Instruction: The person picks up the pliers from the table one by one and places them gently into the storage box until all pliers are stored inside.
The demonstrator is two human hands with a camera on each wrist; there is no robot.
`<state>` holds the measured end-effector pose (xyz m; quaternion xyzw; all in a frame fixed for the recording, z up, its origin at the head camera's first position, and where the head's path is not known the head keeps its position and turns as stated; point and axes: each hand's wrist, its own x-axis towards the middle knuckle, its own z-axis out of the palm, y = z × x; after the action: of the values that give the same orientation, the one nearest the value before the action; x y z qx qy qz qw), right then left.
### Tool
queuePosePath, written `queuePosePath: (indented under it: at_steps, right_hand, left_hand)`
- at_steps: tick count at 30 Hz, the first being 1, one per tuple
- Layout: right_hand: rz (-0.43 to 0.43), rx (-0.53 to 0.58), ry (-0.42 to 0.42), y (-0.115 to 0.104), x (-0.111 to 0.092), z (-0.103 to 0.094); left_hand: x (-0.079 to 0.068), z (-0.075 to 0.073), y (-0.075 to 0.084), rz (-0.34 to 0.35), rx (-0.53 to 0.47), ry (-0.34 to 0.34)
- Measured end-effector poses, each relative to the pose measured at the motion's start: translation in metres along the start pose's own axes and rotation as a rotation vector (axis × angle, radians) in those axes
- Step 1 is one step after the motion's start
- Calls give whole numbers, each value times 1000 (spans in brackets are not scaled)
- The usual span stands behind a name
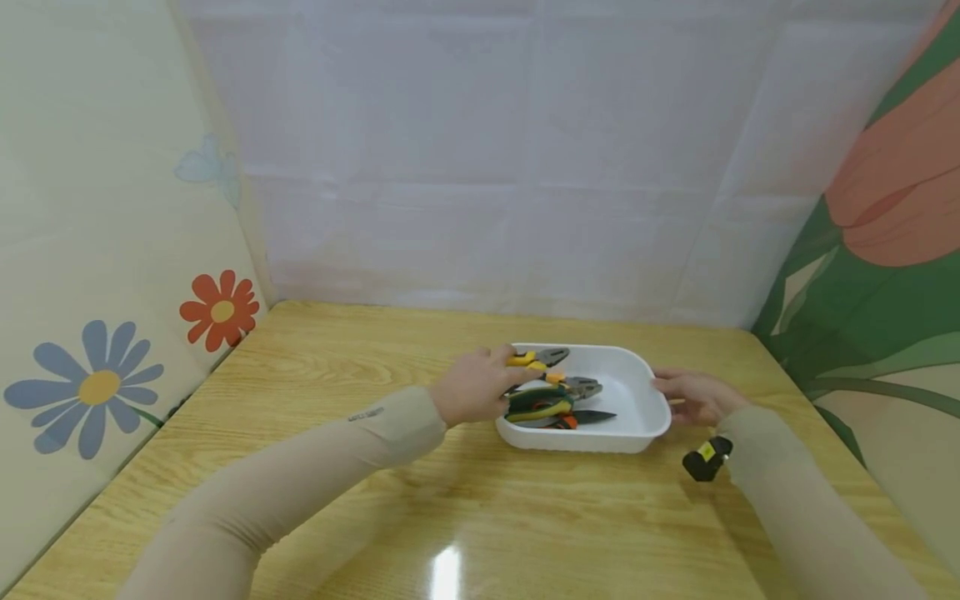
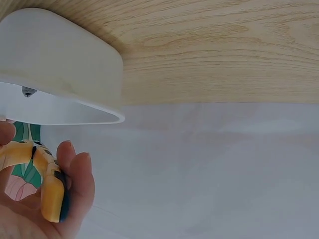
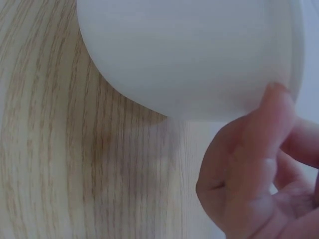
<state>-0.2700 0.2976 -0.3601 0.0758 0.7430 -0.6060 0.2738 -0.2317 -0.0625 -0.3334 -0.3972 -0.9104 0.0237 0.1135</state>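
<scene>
A white plastic tray [image 1: 633, 400] holds several hand tools. My left hand [image 1: 476, 385] reaches over its left end and grips pliers [image 1: 553, 358] by their yellow handles; in the left wrist view the yellow-and-black handles [image 2: 52, 196] spread across the palm. Below those pliers lie another pair with grey jaws [image 1: 585, 387], a green-and-yellow-handled tool [image 1: 542, 406] and an orange-handled tool with a dark pointed blade [image 1: 596, 417]. At the tray's right end my right hand [image 1: 697, 396] holds the rim, one fingertip pressed against the outer wall [image 3: 199, 59].
A small black object with a yellow patch [image 1: 705, 458] is beside the right cuff. The wooden table [image 1: 360, 533] runs back to a pale sheet [image 1: 487, 167]. Flower-printed panels [image 1: 97, 250] flank it left and right.
</scene>
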Motion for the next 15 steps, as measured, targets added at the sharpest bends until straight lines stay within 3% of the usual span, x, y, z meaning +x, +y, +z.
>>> queuePosePath:
  at_steps: [15]
  right_hand:
    - [8, -18, 7, 1, 3, -2]
  left_hand:
    - [10, -1, 8, 58, 57, -2]
